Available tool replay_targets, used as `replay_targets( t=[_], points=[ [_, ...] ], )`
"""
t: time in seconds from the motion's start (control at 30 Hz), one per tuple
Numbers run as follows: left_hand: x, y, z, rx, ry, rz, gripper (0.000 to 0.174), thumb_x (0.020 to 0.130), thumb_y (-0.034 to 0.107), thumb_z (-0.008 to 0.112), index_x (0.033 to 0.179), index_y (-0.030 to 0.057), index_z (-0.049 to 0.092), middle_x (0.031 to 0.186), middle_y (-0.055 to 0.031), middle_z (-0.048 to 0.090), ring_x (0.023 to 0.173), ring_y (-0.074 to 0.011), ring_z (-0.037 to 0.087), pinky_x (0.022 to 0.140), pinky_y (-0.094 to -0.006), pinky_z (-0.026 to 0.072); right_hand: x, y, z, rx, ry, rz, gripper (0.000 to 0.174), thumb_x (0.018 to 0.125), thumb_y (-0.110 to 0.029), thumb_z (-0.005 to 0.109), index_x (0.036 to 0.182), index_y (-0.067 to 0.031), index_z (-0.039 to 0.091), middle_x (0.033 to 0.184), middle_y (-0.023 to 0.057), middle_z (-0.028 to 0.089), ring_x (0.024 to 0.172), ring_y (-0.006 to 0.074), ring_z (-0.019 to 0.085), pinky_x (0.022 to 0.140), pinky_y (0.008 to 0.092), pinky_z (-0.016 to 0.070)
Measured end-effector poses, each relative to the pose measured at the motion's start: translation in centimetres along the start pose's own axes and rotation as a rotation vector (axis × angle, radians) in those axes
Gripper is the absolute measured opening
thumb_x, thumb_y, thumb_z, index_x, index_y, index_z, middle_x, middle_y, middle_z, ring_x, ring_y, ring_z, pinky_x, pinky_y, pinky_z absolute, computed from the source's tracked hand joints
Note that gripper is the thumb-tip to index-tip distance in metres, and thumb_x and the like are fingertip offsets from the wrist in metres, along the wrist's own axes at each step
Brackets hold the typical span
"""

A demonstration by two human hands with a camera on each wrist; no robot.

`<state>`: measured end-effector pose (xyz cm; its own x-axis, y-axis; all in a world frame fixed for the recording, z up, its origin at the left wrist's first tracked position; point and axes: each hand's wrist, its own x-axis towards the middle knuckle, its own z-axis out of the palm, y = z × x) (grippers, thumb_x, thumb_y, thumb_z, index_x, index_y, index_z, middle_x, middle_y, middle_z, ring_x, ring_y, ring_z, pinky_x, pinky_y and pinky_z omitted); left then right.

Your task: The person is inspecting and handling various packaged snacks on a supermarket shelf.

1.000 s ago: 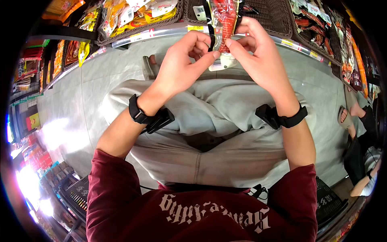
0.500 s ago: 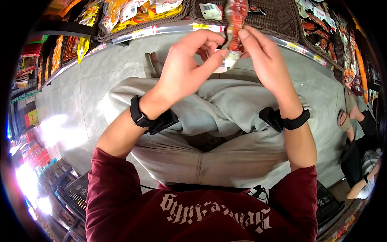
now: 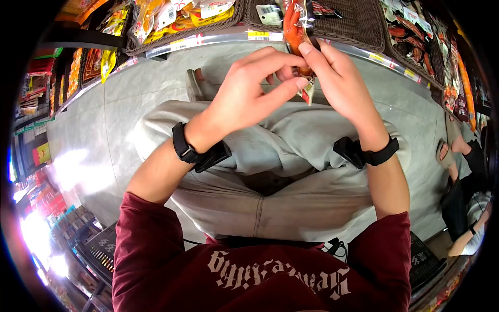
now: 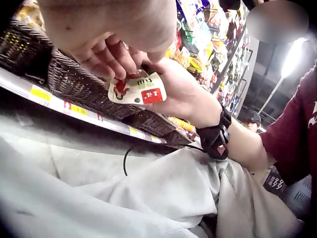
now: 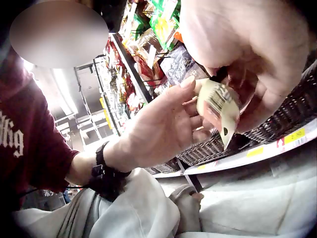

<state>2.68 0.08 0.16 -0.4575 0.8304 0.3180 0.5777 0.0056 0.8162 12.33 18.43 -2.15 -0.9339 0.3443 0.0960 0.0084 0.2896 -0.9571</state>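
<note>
A clear-wrapped snack packet (image 3: 294, 31) with reddish-orange, meat-like contents stands between both hands, over the shelf edge. Its lower end is held by my left hand (image 3: 244, 91), thumb and fingers close together there. On the other side, my right hand (image 3: 338, 80) grips the packet with the thumb laid along its front. The left wrist view shows the packet's cream header (image 4: 138, 90) with red print and a small hole, below the fingers. From the right wrist, the bent header (image 5: 218, 106) shows a barcode; fingers hide much of the pack.
Brown woven baskets (image 3: 345, 28) line the shelf, and yellow snack bags (image 3: 208, 15) fill the one at left. Price tags run along the shelf edge (image 3: 187, 44). My knees are bent below the hands. At the right is another person's sandalled foot (image 3: 443, 152).
The packet has been turned over between my hands, its ridged red side giving way to a smoother orange one. Both hands have shifted slightly right, and the header now points downward.
</note>
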Motion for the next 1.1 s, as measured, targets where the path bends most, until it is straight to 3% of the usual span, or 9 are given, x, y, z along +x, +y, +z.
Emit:
replay_targets(
  t=[0.23,0.27,0.3,0.4,0.6,0.67,0.87,1.0,1.1],
  points=[
    [-0.3,-1.5,0.2,-0.1,0.09,-0.188,0.027,0.1,0.011,0.074,0.123,-0.0001,0.063,0.102,-0.0031,0.068,0.093,-0.0112,0.064,0.088,-0.0287,0.0538,0.2,0.0,-0.2,-0.049,0.044,-0.097,0.034,0.107,-0.031,0.064,0.091,-0.0008,0.06,0.064,0.0088,0.047,0.058,0.0168,0.041,0.054,0.0366,0.0366],
    [-0.1,-1.9,0.5,-0.156,0.176,-0.178,0.024,0.095,0.014,0.079,0.1,0.0026,0.058,0.096,-0.0036,0.071,0.085,-0.0086,0.065,0.074,-0.028,0.0536,0.2,-0.2,-0.4,-0.073,0.058,-0.114,0.035,0.106,-0.031,0.065,0.09,-0.001,0.06,0.064,0.0088,0.045,0.057,0.0165,0.039,0.054,0.0365,0.0358],
    [-0.1,-2.0,0.5,-0.155,0.175,-0.177,0.024,0.095,0.014,0.079,0.1,0.0026,0.058,0.096,-0.0036,0.071,0.085,-0.0086,0.065,0.074,-0.028,0.0536,0.1,-0.3,-0.4,-0.072,0.059,-0.115,0.035,0.106,-0.031,0.065,0.09,-0.001,0.06,0.064,0.0088,0.045,0.057,0.0165,0.039,0.054,0.0365,0.0358],
    [-0.1,-2.4,0.5,-0.319,0.14,-0.229,0.029,0.097,0.014,0.075,0.119,-0.0001,0.062,0.097,-0.0035,0.072,0.086,-0.0104,0.066,0.081,-0.0281,0.0545,0.0,-0.7,-0.3,-0.01,0.046,-0.16,0.036,0.105,-0.031,0.067,0.087,-0.0011,0.06,0.063,0.009,0.042,0.056,0.0159,0.038,0.053,0.0356,0.0352],
    [-1.2,-1.0,0.8,-0.418,-0.035,-0.29,0.045,0.102,0.014,0.071,0.14,-0.0007,0.053,0.108,-0.0091,0.075,0.095,-0.0145,0.071,0.086,-0.0315,0.0572,0.0,-0.9,0.1,-0.048,0.029,-0.177,0.032,0.104,-0.031,0.069,0.097,0.0002,0.067,0.066,0.0083,0.05,0.056,0.016,0.045,0.054,0.0343,0.0392],
    [-1.2,-1.0,1.0,-0.464,-0.071,-0.25,0.051,0.102,0.014,0.071,0.145,0.0004,0.047,0.109,-0.0106,0.076,0.098,-0.0173,0.074,0.088,-0.0344,0.0592,0.7,0.3,0.3,-0.044,0.09,-0.37,0.03,0.103,-0.028,0.07,0.105,0.0016,0.07,0.075,0.0078,0.059,0.061,0.0163,0.055,0.058,0.0339,0.0442],
    [-1.0,-1.5,1.1,-0.323,-0.015,-0.272,0.046,0.101,0.013,0.07,0.14,-0.0012,0.049,0.105,-0.0112,0.077,0.09,-0.0153,0.074,0.08,-0.0322,0.0589,0.0,-0.8,0.4,0.167,-0.071,0.003,0.027,0.102,-0.022,0.071,0.121,-0.0018,0.069,0.093,0.0069,0.07,0.08,0.0145,0.067,0.068,0.0305,0.0511],
    [-0.8,-1.9,1.0,-0.295,0.076,-0.296,0.04,0.101,0.015,0.07,0.133,-0.0021,0.054,0.096,-0.0089,0.074,0.082,-0.0122,0.068,0.075,-0.0298,0.0554,0.1,-0.4,0.3,0.051,-0.006,-0.102,0.029,0.101,-0.02,0.072,0.123,-0.0019,0.066,0.093,0.0064,0.073,0.078,0.0136,0.068,0.069,0.0297,0.0531],
    [-0.6,-2.4,0.8,-0.264,0.137,-0.278,0.036,0.103,0.016,0.069,0.13,-0.0039,0.057,0.09,-0.0052,0.07,0.078,-0.0097,0.062,0.072,-0.0288,0.0526,0.2,-0.3,0.1,0.016,-0.041,0.001,0.028,0.1,-0.018,0.073,0.12,-0.0008,0.065,0.092,0.0066,0.074,0.076,0.0126,0.068,0.069,0.0296,0.0535]
  ],
)
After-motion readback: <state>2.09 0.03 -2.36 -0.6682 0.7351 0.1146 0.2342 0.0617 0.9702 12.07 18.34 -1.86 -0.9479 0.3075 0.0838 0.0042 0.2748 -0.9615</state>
